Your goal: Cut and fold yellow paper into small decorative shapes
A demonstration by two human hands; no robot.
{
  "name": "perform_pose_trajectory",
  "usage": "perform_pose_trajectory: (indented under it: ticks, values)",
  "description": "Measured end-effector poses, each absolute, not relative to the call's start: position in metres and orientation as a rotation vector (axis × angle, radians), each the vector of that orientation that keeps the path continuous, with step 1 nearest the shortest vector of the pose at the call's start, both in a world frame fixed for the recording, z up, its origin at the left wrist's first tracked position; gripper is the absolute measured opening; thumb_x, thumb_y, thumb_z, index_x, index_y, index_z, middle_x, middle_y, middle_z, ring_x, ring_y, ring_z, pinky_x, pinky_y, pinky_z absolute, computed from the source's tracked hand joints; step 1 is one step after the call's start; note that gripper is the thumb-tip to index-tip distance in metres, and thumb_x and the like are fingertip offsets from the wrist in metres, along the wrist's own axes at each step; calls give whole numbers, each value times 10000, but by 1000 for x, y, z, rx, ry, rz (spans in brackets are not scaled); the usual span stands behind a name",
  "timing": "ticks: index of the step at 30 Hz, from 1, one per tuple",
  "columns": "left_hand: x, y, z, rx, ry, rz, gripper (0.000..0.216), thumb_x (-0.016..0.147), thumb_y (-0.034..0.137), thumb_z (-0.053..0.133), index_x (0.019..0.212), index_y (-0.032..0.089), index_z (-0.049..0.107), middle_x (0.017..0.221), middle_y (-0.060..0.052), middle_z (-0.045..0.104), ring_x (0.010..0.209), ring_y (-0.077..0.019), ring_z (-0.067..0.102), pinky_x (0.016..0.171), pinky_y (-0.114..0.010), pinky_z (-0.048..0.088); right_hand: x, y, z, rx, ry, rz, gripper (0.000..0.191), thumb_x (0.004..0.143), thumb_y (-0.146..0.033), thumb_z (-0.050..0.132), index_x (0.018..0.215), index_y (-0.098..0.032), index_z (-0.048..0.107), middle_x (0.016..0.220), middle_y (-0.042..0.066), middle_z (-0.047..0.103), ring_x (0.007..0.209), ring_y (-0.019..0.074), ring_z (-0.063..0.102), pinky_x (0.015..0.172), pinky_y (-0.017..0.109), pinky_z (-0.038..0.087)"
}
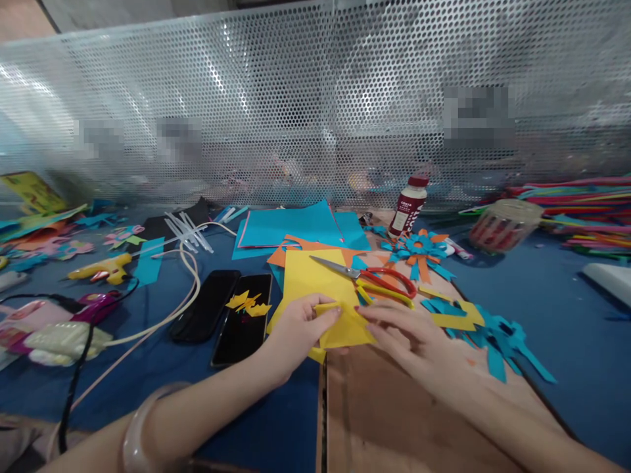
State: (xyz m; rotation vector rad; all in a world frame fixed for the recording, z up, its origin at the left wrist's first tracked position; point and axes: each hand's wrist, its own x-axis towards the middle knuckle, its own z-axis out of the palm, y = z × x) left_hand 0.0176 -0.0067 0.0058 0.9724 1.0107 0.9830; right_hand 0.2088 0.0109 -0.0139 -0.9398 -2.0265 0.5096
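Observation:
A folded piece of yellow paper (345, 330) is held between my two hands, close to the table's front edge. My left hand (300, 328) pinches its left side, thumb on top. At the right edge, the fingers of my right hand (411, 332) are closed on the same paper. Just beyond lies a larger yellow sheet (310, 269), partly under my hands. Scissors (365, 272) with red and yellow handles rest on that sheet, blades pointing left. Blue paper sheets (290, 226) and an orange sheet (279, 256) lie behind them.
Two phone-like black objects, one a phone (236, 341) with yellow scraps on it, lie left. Further left are a yellow glue gun (101, 268) and cables (192, 289). Rightward are a bottle (409, 207), paper flowers (421, 249), a tipped jar (503, 226) and blue cutouts (507, 338).

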Motion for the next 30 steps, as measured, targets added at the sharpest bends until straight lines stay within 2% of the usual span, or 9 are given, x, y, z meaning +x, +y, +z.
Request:
perform_pose_trajectory:
  ticks: [5,11,16,22,27,30]
  values:
    - [17,-7,4,1002,1046,1004,260,733,380,609,883,169,594,862,-41,664,748,-178,629,633,-326,551,211,19,-23,-1003,-1590,1113,274,868,-365,489,974,-198,679,899,56,693,778,183,648,665,306,552]
    - [16,-5,3,1028,1067,1017,268,731,365,618,915,169,610,874,-43,668,736,-176,633,638,-339,559,208,16,-18,-1019,-1586,1233,265,772,-387,618,940,-187,660,781,34,672,657,150,619,610,284,533]
    - [17,-5,4,1001,1073,1029,294,714,359,646,939,171,620,892,-55,673,747,-181,638,637,-333,563,206,17,-25,-1062,-1630,1129,236,752,-376,635,878,-177,644,799,41,663,648,141,604,584,266,522]
    - [17,-6,4,938,1051,1011,378,710,369,662,1040,190,617,899,-61,674,745,-184,651,630,-328,563,205,14,-25,-1161,-1718,975,224,802,-380,568,886,-181,628,684,16,649,540,136,599,518,258,510]
    - [18,-6,3,933,1017,956,358,736,407,627,1006,172,638,898,-70,674,710,-173,657,633,-300,555,206,8,-19,-1064,-1924,393,117,818,-287,565,885,-217,631,895,36,665,819,174,630,701,287,530]
    - [19,-7,4,955,991,918,330,751,416,605,946,155,663,881,-69,678,748,-171,646,654,-285,548,210,7,-19,-940,-2032,150,158,846,-223,527,957,-238,639,930,41,655,857,167,621,734,294,529]
